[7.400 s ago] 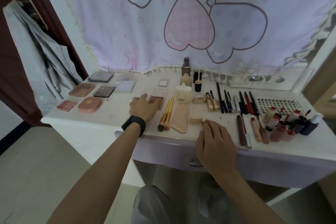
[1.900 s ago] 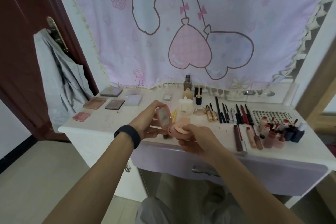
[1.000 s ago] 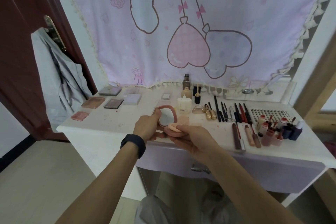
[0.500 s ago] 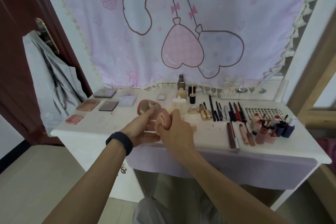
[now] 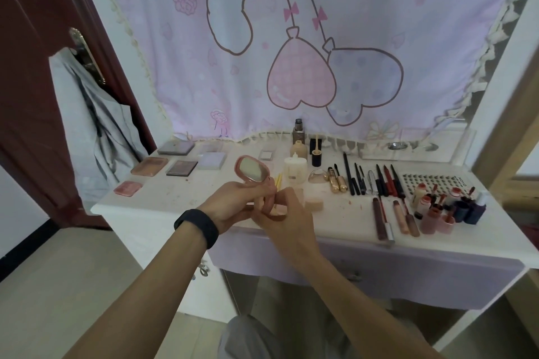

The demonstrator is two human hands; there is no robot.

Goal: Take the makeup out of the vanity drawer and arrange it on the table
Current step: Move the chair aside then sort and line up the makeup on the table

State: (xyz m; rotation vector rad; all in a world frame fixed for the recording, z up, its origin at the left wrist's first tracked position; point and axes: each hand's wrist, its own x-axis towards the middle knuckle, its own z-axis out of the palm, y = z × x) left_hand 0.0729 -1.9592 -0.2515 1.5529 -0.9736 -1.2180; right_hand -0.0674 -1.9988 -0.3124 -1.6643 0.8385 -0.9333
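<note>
Gripped open pink compact [image 5: 252, 173] in curled left hand [image 5: 233, 205], pinched its puff [image 5: 279, 210] with right hand [image 5: 291, 220]; probably light, slick, mirror-fragile, best held by the base rim.

Palettes [image 5: 163, 166] sat on the counter's [image 5: 175, 199] left end, bottles [image 5: 296, 167] back in the middle, pencils [image 5: 367, 181] lined up just right of those, tubes [image 5: 437, 214] bunched far right with the sheet [image 5: 431, 182] behind them, compact [image 5: 252, 169] up over the front edge.
</note>
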